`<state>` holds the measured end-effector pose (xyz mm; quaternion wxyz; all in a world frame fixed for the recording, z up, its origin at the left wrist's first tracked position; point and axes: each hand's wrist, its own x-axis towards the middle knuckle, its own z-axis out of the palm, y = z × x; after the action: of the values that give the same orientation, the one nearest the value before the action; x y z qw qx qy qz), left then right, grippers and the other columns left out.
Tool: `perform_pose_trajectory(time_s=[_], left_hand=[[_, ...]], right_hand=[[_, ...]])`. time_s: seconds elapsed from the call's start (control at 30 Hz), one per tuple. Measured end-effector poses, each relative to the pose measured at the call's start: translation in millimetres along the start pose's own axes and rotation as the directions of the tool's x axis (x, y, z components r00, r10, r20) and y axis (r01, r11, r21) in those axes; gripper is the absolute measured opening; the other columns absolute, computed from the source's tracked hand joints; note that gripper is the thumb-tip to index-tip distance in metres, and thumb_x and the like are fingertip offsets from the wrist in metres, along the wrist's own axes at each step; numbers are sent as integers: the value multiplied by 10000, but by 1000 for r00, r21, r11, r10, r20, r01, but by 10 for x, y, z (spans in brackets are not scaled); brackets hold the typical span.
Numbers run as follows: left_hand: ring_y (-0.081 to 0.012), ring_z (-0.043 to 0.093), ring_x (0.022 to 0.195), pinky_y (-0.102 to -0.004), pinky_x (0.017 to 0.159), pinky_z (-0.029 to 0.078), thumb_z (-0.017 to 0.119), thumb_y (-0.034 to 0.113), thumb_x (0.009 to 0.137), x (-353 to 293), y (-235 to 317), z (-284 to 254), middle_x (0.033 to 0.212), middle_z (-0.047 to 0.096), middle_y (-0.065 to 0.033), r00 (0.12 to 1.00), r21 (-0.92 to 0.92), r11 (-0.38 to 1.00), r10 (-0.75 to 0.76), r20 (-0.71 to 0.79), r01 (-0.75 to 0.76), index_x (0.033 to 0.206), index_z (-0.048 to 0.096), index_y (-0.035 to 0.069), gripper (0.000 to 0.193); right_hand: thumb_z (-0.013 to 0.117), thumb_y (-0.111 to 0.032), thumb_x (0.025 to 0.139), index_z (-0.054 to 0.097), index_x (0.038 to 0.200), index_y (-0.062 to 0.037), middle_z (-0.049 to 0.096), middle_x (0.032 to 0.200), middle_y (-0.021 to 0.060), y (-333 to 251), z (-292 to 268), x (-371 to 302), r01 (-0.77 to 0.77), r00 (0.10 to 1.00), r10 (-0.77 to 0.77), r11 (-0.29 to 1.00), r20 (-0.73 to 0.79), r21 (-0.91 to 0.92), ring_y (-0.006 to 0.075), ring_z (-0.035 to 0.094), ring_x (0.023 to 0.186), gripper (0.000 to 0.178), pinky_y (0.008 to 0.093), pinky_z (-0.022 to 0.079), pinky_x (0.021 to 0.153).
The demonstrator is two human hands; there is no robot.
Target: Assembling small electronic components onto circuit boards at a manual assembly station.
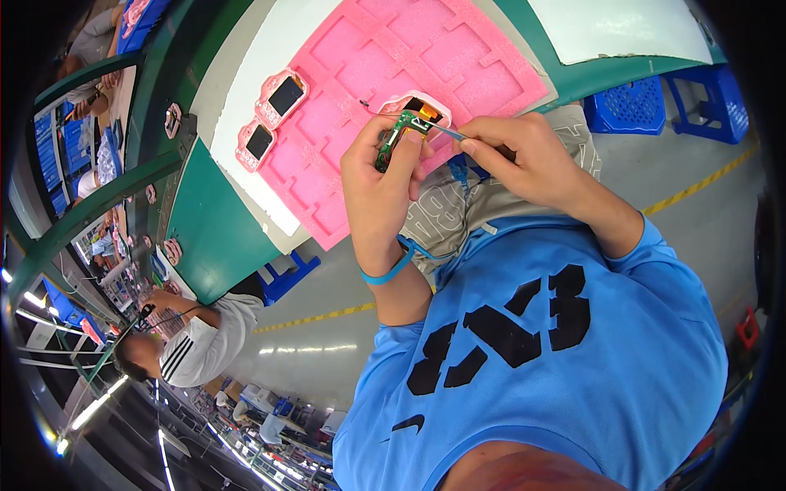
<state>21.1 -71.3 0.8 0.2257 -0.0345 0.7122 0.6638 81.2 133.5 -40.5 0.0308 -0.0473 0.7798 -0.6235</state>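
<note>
My left hand [382, 166] pinches a small green circuit board [389, 148] between thumb and fingers, and a blue band circles that wrist. Just behind the board lies an opened pink plastic housing [442, 107], with an orange flat cable [426, 112] and a dark part showing in it. In my right hand [517, 155] is a thin tool like tweezers [449, 131], its tip against the board's upper end. A thin wire with a small dark end [364, 104] sticks out to the left of the board. Fingers hide part of the housing.
A pink foam tray [323, 131] with square recesses covers the bench. Two pink-framed devices with dark screens [286, 96] [259, 144] lie at its left edge. White sheets [618, 29] rest on the green tabletop [205, 221]. Blue stools [626, 106] stand right; a person [196, 344] works at left.
</note>
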Motion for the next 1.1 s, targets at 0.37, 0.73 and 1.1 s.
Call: perform_pose_trajectory(time_s=[0.37,0.73,1.1], left_hand=[[-60,536,563,-184,452,384,669,52,1015,1,-1,0,821,737,-72,1000,-7,1000,6,-12,-6,1184,699,-17,185],[-55,530,549,-180,444,370,680,50,1008,4,-13,23,788,731,-64,1000,6,1000,0,-17,0,1167,710,-14,174],[-56,529,539,-182,441,368,685,49,1002,-10,-22,74,775,727,-58,999,9,1000,24,-47,-24,1133,714,-7,145]], right_hand=[[667,-16,1000,774,1071,40,606,665,16,-13,-82,25,26,999,-26,999,21,22,102,399,552,140,271,304,519],[684,-20,985,795,1064,46,654,681,47,-39,-176,27,140,990,-139,981,19,-131,125,431,522,152,283,334,501],[694,-30,980,798,1075,50,657,681,47,-28,-205,47,70,996,-66,996,59,-64,123,435,522,161,282,336,498]])
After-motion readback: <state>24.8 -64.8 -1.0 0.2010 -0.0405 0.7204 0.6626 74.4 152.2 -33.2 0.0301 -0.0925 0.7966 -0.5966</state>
